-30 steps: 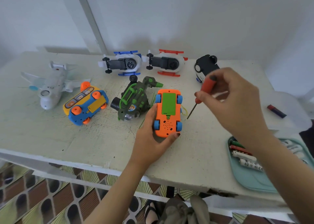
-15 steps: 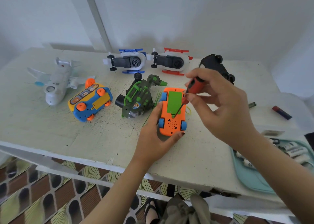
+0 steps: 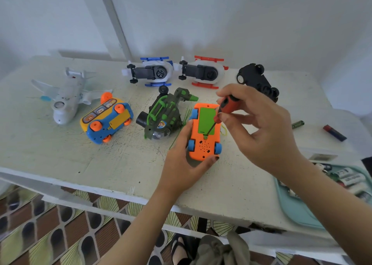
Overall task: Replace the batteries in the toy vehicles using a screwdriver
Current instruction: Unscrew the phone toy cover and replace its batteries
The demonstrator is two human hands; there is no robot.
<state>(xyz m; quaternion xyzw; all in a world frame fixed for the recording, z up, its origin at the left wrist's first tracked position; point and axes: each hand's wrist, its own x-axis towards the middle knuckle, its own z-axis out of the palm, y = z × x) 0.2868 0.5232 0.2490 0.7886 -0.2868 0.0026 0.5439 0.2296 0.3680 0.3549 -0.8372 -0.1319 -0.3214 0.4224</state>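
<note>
no readable text, print on the batteries point(image 3: 351, 179) too blurred to read

Your table point(image 3: 60, 154) carries every toy. At its far edge two helicopters point(image 3: 150, 72) point(image 3: 202, 73) lie side by side on their backs, with an overturned car point(image 3: 259, 81) to their right. Nearer you, from left to right, sit the plane point(image 3: 66, 97), the bus point(image 3: 106, 120) upside down, the tank-like toy point(image 3: 165, 114), and the small car point(image 3: 204, 132) belly-up. Your left hand point(image 3: 183, 164) wraps that car's near end; your right hand point(image 3: 259, 128) is above and right of it, with the screwdriver point(image 3: 225, 107) tip on its underside. Farther right lie two loose batteries point(image 3: 298, 124) point(image 3: 334, 133), and at the near right edge a tray point(image 3: 298, 210) holds more batteries point(image 3: 352, 180).
</note>
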